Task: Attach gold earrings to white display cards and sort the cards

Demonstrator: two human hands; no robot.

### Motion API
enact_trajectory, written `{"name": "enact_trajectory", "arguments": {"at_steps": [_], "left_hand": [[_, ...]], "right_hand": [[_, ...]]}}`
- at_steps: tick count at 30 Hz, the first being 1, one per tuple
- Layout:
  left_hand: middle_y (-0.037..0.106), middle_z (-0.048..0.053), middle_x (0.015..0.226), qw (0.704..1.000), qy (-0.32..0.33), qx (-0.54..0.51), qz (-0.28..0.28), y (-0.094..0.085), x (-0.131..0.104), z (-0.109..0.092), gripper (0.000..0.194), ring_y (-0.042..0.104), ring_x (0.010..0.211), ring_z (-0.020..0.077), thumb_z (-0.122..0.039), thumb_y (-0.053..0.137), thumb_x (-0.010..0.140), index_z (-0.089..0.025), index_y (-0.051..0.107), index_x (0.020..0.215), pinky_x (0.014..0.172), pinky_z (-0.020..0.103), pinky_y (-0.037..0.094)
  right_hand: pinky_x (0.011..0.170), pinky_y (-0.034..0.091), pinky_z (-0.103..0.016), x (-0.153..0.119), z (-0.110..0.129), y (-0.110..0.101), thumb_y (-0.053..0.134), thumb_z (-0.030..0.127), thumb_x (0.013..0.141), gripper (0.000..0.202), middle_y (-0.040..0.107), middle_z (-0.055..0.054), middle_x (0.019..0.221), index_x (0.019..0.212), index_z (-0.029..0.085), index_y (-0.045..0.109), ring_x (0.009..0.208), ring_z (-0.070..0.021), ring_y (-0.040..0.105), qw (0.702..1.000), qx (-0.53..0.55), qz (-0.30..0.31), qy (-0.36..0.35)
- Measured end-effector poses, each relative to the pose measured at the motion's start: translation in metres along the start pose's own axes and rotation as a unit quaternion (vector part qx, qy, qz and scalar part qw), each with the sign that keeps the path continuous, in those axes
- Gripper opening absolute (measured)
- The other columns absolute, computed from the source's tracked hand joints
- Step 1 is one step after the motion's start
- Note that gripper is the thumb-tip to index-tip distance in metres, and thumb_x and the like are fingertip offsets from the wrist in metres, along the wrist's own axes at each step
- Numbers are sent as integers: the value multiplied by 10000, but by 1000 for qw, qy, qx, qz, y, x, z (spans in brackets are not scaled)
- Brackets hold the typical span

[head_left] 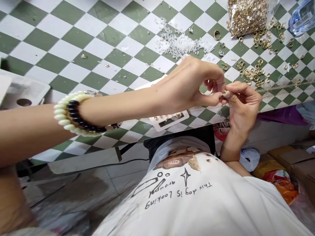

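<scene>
A small gold-coloured metal piece [224, 92] is sitting between the fingertips of both hands, to the right of the white rectangular card holding gold-coloured earrings [171, 120]. The left hand [197, 85] is pinching it between thumb and forefinger; the right hand [242, 103] is gripping it with thumb and fingertips. Beyond the card, translucent white plastic bits [182, 44] are lying scattered; farther right of it, loose gold-coloured metal rings [256, 74] are lying near a clear bag of gold-coloured pieces [247, 18].
</scene>
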State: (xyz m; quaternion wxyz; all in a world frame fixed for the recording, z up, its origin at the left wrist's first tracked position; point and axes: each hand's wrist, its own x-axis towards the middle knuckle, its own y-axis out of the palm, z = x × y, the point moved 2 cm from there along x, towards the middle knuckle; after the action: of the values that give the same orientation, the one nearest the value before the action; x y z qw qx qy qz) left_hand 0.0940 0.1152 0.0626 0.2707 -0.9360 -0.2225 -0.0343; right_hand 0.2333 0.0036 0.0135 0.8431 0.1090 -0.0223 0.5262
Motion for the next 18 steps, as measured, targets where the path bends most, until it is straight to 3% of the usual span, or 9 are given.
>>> {"name": "enact_trajectory", "arguments": {"at_steps": [8, 14, 18], "left_hand": [[712, 57, 774, 1000, -13, -4, -22, 5, -1, 4, 22, 637, 720, 111, -56, 700, 827, -45, 719, 833, 664, 214, 474], [698, 24, 758, 996, -79, -40, 9, 3, 2, 2, 58, 603, 729, 86, -96, 734, 847, -83, 705, 799, 690, 226, 479], [739, 49, 790, 985, -107, -127, 47, 0, 4, -1, 120, 615, 696, 76, -131, 657, 910, -77, 727, 829, 627, 212, 494]], "right_hand": [[616, 631, -136, -2, -6, 1, 856, 226, 824, 90, 730, 57, 842, 882, 282, 817, 694, -57, 707, 1000, 20, -12, -2], [613, 637, -133, -3, -8, 0, 859, 251, 820, 73, 735, 66, 835, 871, 277, 814, 690, -58, 720, 999, 21, -25, 21], [582, 634, -139, -4, -7, 0, 871, 261, 807, 86, 738, 62, 826, 866, 279, 812, 676, -65, 717, 999, 27, -27, 24]]}}
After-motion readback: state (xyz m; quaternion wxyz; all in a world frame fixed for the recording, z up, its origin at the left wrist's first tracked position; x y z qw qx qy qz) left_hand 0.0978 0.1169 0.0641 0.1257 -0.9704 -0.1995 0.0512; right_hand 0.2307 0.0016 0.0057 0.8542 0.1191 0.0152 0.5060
